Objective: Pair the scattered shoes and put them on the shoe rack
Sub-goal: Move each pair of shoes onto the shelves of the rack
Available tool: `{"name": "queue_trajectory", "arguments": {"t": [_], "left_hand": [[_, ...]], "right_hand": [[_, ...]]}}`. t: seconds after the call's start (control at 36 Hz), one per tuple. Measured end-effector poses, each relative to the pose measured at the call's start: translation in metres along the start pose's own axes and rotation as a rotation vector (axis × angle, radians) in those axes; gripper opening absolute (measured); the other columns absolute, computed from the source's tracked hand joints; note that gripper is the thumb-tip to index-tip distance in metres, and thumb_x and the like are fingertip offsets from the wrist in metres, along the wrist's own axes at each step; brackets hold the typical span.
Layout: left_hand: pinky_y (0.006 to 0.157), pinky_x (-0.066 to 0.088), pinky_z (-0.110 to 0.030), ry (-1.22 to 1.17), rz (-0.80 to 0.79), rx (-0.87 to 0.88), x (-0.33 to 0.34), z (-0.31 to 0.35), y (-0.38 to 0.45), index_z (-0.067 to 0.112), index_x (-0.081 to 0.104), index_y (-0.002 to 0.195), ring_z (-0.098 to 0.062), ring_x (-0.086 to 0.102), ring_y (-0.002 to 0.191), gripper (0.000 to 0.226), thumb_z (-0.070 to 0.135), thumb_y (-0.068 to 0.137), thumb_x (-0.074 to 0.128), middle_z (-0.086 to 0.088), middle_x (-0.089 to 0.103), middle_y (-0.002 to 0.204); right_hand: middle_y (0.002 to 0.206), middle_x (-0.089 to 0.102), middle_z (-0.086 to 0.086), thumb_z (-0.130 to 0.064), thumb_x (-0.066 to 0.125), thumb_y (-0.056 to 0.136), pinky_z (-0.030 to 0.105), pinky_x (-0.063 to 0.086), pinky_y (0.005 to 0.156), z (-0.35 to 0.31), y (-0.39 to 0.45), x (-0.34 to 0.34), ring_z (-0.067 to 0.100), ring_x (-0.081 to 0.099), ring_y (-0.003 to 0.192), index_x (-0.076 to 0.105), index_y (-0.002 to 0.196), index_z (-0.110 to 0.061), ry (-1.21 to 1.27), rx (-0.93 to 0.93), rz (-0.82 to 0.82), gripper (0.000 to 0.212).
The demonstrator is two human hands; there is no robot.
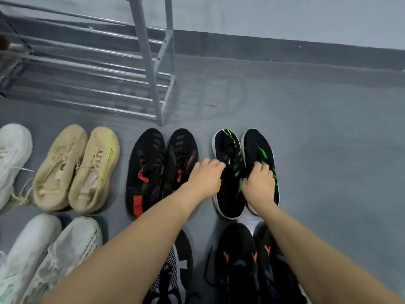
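Note:
A pair of black shoes with green stripes stands side by side on the grey floor. My left hand (205,177) grips the opening of the left black-and-green shoe (228,148). My right hand (258,183) grips the opening of the right black-and-green shoe (259,145). Both shoes touch the floor. The grey metal shoe rack (151,84) stands at the upper left, and no shoe shows on its bars.
Pairs lie in rows on the floor: black-and-red shoes (151,170), beige shoes (76,167), a white shoe (13,154), pale mesh shoes (50,253), black-and-white patterned shoes (175,266), black shoes with orange marks (243,260). Bare floor (328,150) extends to the right.

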State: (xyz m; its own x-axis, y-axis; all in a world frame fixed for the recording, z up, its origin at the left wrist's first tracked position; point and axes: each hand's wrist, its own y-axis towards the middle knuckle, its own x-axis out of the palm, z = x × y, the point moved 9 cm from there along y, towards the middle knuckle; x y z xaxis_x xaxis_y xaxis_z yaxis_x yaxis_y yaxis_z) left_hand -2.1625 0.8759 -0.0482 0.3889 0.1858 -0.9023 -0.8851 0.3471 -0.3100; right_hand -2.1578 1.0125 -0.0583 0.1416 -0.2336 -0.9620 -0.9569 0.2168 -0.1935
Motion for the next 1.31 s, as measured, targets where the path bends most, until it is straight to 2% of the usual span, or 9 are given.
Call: {"name": "queue_trajectory", "arguments": {"t": [0.17, 0.36, 0.47, 0.69, 0.86, 0.97, 1.06, 1.19, 1.31], "left_hand": [[0.111, 0.022, -0.042, 0.284, -0.088, 0.108, 0.02, 0.015, 0.018, 0.023, 0.018, 0.149, -0.023, 0.011, 0.146, 0.063, 0.006, 0.094, 0.042, 0.0, 0.012, 0.159], [0.115, 0.014, -0.042, 0.453, -0.058, 0.091, 0.032, 0.016, 0.037, 0.014, 0.003, 0.151, -0.02, 0.005, 0.147, 0.061, 0.011, 0.099, 0.033, -0.003, 0.018, 0.158], [0.112, 0.02, -0.039, 0.408, 0.027, 0.059, 0.029, 0.008, 0.038, 0.013, 0.018, 0.148, -0.019, 0.019, 0.145, 0.051, 0.01, 0.099, 0.031, -0.003, 0.039, 0.146], [0.113, 0.018, -0.032, 0.358, 0.117, 0.108, 0.017, 0.006, 0.046, 0.016, 0.048, 0.131, -0.019, 0.021, 0.144, 0.035, 0.013, 0.097, 0.041, -0.002, 0.044, 0.139], [0.115, 0.007, -0.032, 0.277, 0.156, 0.151, 0.013, 0.004, 0.038, 0.018, 0.054, 0.112, -0.013, 0.023, 0.143, 0.018, 0.016, 0.094, 0.048, 0.002, 0.057, 0.127], [0.11, 0.018, -0.031, 0.271, 0.351, 0.313, -0.022, 0.027, 0.027, 0.012, 0.058, 0.087, -0.019, 0.059, 0.114, 0.014, 0.006, 0.079, 0.067, -0.003, 0.068, 0.092], [0.113, 0.024, -0.035, 0.318, 0.357, 0.337, -0.034, 0.026, 0.024, 0.01, 0.059, 0.086, -0.024, 0.063, 0.092, 0.012, 0.007, 0.078, 0.068, -0.005, 0.062, 0.08], [0.079, 0.054, -0.034, 0.365, 0.371, 0.316, -0.054, 0.013, 0.006, 0.01, 0.062, 0.073, -0.025, 0.061, 0.06, 0.036, 0.019, 0.052, 0.09, -0.003, 0.056, 0.062], [0.054, 0.046, -0.026, 0.388, 0.419, 0.242, -0.061, 0.006, -0.004, 0.012, 0.059, 0.07, -0.023, 0.059, 0.058, 0.04, 0.029, 0.051, 0.091, -0.002, 0.057, 0.061]], "right_hand": [[0.123, 0.048, 0.014, -0.018, 0.049, 0.091, 0.039, 0.038, 0.088, 0.007, 0.002, 0.014, 0.034, 0.05, 0.113, 0.039, 0.132, -0.009, -0.049, -0.101, -0.067, 0.043], [0.134, 0.044, 0.013, -0.024, 0.067, 0.079, 0.044, 0.037, 0.096, 0.009, -0.012, 0.017, 0.035, 0.046, 0.117, 0.037, 0.141, -0.013, 0.019, -0.189, 0.039, 0.069], [0.128, 0.054, 0.011, -0.035, 0.082, 0.057, 0.046, 0.044, 0.088, -0.002, -0.02, 0.023, 0.036, 0.055, 0.108, 0.062, 0.115, -0.015, -0.057, -0.316, 0.061, 0.064], [0.151, 0.023, 0.003, -0.038, 0.067, 0.08, 0.044, 0.018, 0.108, -0.013, -0.021, 0.034, 0.03, 0.028, 0.133, 0.044, 0.134, -0.017, -0.074, -0.298, -0.093, 0.063], [0.145, 0.035, 0.003, -0.031, 0.054, 0.082, 0.042, 0.012, 0.111, -0.015, -0.018, 0.025, 0.025, 0.028, 0.134, 0.053, 0.124, -0.013, 0.099, -0.252, -0.056, 0.046], [0.125, 0.053, 0.001, -0.036, 0.035, 0.073, 0.036, 0.01, 0.109, -0.013, -0.015, 0.01, 0.022, 0.037, 0.125, 0.058, 0.111, -0.013, 0.219, -0.176, 0.009, 0.05], [0.111, 0.06, -0.006, -0.038, 0.032, 0.077, 0.031, 0.012, 0.1, -0.014, -0.015, -0.002, 0.018, 0.042, 0.115, 0.062, 0.102, -0.019, 0.256, -0.18, 0.074, 0.043], [0.107, 0.062, -0.007, -0.039, 0.048, 0.09, 0.034, 0.017, 0.093, -0.032, -0.017, -0.013, 0.018, 0.052, 0.103, 0.063, 0.108, -0.023, 0.235, -0.278, 0.119, 0.028], [0.114, 0.059, -0.005, -0.025, 0.049, 0.09, 0.034, 0.02, 0.09, -0.049, -0.014, -0.016, 0.02, 0.05, 0.107, 0.06, 0.114, -0.022, 0.228, -0.278, 0.066, 0.027]]}}
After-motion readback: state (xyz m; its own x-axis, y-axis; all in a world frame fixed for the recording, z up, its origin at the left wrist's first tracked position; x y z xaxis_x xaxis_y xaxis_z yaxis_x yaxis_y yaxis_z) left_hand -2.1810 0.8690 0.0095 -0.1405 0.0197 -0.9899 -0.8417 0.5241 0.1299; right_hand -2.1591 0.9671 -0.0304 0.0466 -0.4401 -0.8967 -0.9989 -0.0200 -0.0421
